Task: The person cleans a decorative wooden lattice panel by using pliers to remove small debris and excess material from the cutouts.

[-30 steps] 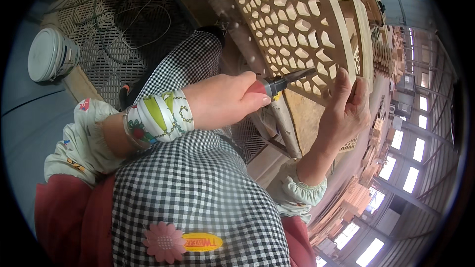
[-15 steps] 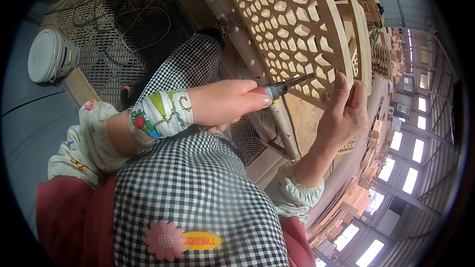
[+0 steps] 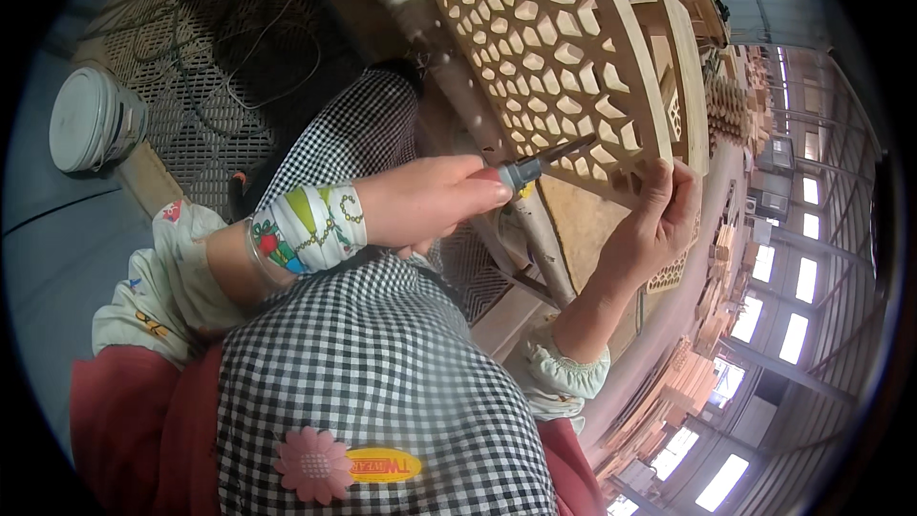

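The left hand (image 3: 425, 201) had its fingers curled around a dark-tipped tool (image 3: 523, 173) — mid-frame. The right hand (image 3: 654, 225) pinched the corner of a holey wooden panel (image 3: 554, 67) — above and right of the frame's middle.

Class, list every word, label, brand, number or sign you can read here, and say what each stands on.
Yellow oval badge on the checked apron: red lettering, not copied out here.
White bucket: any markings are too small and blurred to read.
Hand tool and wooden lattice panel: no readable text.
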The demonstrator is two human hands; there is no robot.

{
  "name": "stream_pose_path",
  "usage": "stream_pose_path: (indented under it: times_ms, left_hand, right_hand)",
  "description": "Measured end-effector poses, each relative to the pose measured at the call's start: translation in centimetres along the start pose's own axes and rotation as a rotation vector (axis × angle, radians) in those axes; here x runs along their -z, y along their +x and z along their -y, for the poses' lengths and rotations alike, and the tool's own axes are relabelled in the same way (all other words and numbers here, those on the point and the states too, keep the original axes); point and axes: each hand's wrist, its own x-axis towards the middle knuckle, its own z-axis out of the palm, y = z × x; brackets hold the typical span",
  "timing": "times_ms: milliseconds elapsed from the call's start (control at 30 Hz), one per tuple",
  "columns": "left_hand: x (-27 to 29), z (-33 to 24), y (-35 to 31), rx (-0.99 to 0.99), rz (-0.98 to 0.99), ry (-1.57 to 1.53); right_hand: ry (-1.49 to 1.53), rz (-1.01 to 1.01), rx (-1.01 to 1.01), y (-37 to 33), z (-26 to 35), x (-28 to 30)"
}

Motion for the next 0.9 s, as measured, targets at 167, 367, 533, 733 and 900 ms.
stream_pose_path:
  times_ms: [167,367,533,733,900]
  left_hand:
    - [-0.8,-1.2,-3.4,0.083,-0.063,0.184]
    - [-0.9,-2.2,-4.6,-0.042,0.019,-0.002]
    - [-1.2,-2.2,-3.7,-0.019,0.147,-0.119]
    - [-1.5,-3.0,-2.9,-0.008,0.147,-0.086]
    - [-2.3,-3.2,-3.0,-0.018,0.056,0.004]
  right_hand:
    - [0.002,-0.014,-0.036,0.0,0.0,0.0]
    - [0.049,-0.039,-0.001,-0.9,0.3,-0.5]
    - [-0.152,-0.007,0.107,-1.2,0.9,0.0]
    - [-0.149,0.019,0.127,-1.0,0.9,-0.4]
    - [-0.215,0.010,0.134,-0.9,1.3,-0.5]
